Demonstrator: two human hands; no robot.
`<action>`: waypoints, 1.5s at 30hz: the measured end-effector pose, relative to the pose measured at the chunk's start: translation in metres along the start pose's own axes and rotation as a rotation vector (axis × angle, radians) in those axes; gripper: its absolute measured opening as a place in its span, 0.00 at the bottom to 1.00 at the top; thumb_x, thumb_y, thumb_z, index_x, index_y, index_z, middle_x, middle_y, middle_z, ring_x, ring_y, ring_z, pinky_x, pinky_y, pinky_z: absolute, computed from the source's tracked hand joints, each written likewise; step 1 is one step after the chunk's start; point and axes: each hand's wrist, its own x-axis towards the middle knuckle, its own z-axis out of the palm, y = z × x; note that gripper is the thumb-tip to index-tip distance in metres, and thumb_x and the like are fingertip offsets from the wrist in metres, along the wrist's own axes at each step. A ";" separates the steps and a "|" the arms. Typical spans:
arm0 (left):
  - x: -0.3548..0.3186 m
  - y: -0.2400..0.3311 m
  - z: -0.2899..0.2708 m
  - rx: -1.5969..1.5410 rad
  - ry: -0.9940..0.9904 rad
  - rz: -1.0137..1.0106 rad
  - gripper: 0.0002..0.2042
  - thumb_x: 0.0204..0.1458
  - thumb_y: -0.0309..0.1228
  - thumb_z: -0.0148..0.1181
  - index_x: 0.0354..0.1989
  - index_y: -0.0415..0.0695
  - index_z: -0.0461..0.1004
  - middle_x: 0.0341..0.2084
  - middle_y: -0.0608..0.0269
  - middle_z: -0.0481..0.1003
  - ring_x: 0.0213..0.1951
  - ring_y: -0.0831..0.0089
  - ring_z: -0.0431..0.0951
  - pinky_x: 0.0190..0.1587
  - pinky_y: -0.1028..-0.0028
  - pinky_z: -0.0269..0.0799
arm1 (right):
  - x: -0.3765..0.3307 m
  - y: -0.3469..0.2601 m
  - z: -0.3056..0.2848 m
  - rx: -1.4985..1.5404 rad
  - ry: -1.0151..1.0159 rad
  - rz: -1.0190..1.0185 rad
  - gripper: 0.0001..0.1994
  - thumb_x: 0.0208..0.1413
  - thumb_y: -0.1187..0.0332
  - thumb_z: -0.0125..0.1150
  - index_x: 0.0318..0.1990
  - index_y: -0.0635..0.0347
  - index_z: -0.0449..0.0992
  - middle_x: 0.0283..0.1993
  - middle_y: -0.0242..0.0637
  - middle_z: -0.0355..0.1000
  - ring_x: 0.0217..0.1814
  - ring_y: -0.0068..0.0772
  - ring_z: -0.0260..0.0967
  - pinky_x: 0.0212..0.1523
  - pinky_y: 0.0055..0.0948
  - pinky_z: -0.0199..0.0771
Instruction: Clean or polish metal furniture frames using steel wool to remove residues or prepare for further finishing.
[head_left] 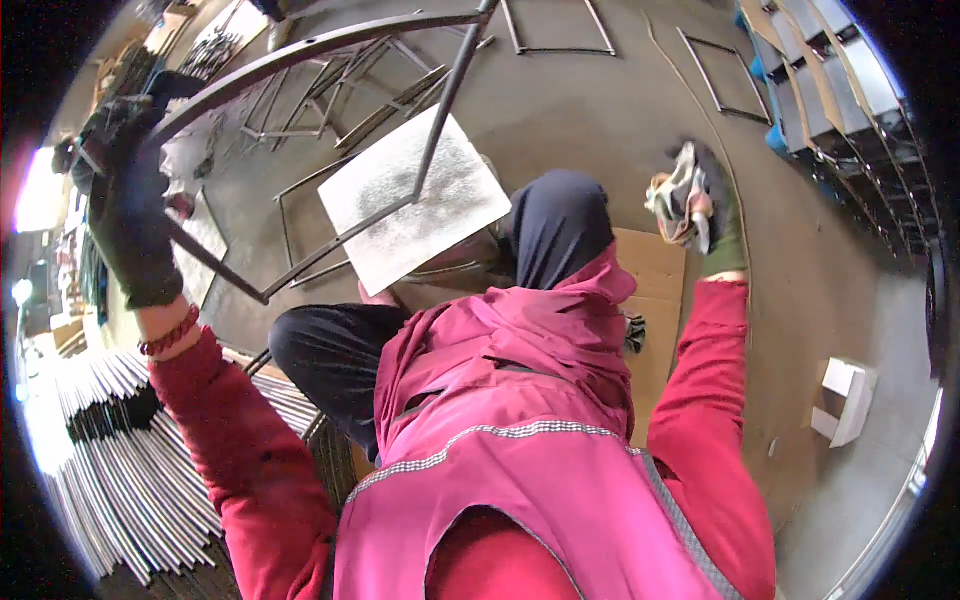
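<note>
Metal frame [400, 150] of dark welded bars is held up above the concrete floor [600, 120], its curved top bar arching across the upper left while the left hand [128, 215], in a dark glove, is clenched around the bar at the frame's left end. Behind its bars a pale speckled board [415, 200] lies tilted on the floor, with more bare frames [560, 40] scattered toward the far edge. The right hand [712, 215], also gloved, is raised well apart from the frame and grasps a crumpled multicoloured rag [680, 200], above a sheet of cardboard [655, 300], while a bundle of silver rods [120, 470] lies at the lower left.
</note>
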 end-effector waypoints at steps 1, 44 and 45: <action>-0.003 0.003 -0.005 -0.060 0.028 -0.066 0.14 0.54 0.25 0.47 0.49 0.42 0.70 0.38 0.62 0.74 0.32 0.78 0.72 0.31 0.82 0.68 | 0.001 -0.022 0.052 -0.378 -0.054 -0.301 0.21 0.52 0.52 0.49 0.45 0.60 0.67 0.42 0.42 0.69 0.40 0.36 0.67 0.43 0.35 0.68; -0.082 -0.082 -0.156 -0.037 0.542 -0.309 0.11 0.53 0.24 0.49 0.43 0.34 0.71 0.39 0.52 0.75 0.40 0.65 0.77 0.46 0.71 0.74 | 0.085 0.094 0.198 -0.132 -0.779 0.479 0.13 0.57 0.65 0.48 0.47 0.59 0.69 0.39 0.33 0.70 0.37 0.25 0.67 0.38 0.22 0.70; -0.082 -0.082 -0.157 -0.006 0.527 -0.330 0.11 0.53 0.24 0.49 0.43 0.34 0.71 0.39 0.52 0.75 0.41 0.65 0.77 0.46 0.71 0.74 | 0.083 0.097 0.197 -0.185 -0.760 0.431 0.13 0.57 0.64 0.47 0.46 0.59 0.70 0.36 0.33 0.71 0.35 0.26 0.67 0.36 0.23 0.71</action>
